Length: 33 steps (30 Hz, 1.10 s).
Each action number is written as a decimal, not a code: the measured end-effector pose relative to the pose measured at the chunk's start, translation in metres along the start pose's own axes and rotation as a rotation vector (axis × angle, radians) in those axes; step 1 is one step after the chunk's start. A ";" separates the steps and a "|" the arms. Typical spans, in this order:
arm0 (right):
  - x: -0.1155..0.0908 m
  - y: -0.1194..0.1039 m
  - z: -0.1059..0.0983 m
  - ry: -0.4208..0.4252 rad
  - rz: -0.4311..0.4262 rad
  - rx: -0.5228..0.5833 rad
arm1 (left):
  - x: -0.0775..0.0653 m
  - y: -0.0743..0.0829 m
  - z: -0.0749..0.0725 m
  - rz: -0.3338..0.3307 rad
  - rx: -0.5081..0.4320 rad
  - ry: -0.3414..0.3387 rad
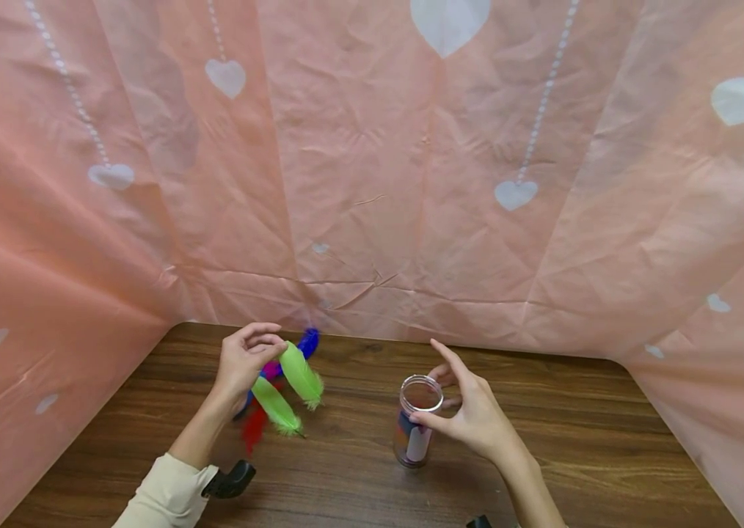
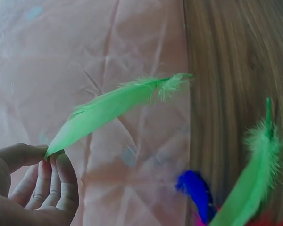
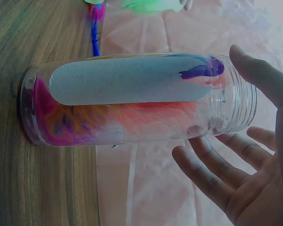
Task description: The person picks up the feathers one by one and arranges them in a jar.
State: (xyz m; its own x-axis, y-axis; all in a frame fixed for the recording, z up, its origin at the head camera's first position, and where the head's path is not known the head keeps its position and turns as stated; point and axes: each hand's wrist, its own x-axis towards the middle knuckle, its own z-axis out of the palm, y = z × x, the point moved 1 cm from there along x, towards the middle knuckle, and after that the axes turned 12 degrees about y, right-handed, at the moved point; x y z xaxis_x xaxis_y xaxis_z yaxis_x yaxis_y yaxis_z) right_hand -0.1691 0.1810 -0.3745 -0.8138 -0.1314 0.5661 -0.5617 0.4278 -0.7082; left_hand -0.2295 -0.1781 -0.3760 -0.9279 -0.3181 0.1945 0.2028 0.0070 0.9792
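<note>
Between thumb and fingertips my left hand pinches a light green feather by its broad tip, raised above the table, quill end pointing away. Below it, a second green feather lies over a loose group with a red feather, a blue feather and a bit of pink. A clear plastic jar stands upright and lidless, with pink, orange and purple feathers inside and a pale label on its side. My right hand holds the jar's neck lightly, thumb on one side and fingers on the other.
The dark wooden table has rounded back corners. A pink cloth with white hearts hangs behind it and along both sides. A black wrist mount sits at my left cuff.
</note>
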 end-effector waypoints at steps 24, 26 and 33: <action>-0.001 0.000 0.000 0.003 -0.011 -0.008 | -0.018 0.042 0.032 -0.005 -0.144 -0.061; -0.002 0.000 0.000 0.004 -0.010 -0.011 | -0.019 0.046 0.035 0.006 -0.150 -0.065; -0.001 0.000 -0.001 0.008 -0.003 -0.022 | -0.021 0.055 0.045 0.042 -0.169 -0.075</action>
State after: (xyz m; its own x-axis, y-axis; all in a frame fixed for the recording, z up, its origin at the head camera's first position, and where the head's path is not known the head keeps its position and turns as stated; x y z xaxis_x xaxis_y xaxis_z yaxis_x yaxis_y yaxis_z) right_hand -0.1681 0.1817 -0.3749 -0.8106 -0.1255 0.5719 -0.5609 0.4466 -0.6971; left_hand -0.2126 -0.1280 -0.3235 -0.9369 -0.2491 0.2451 0.2857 -0.1423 0.9477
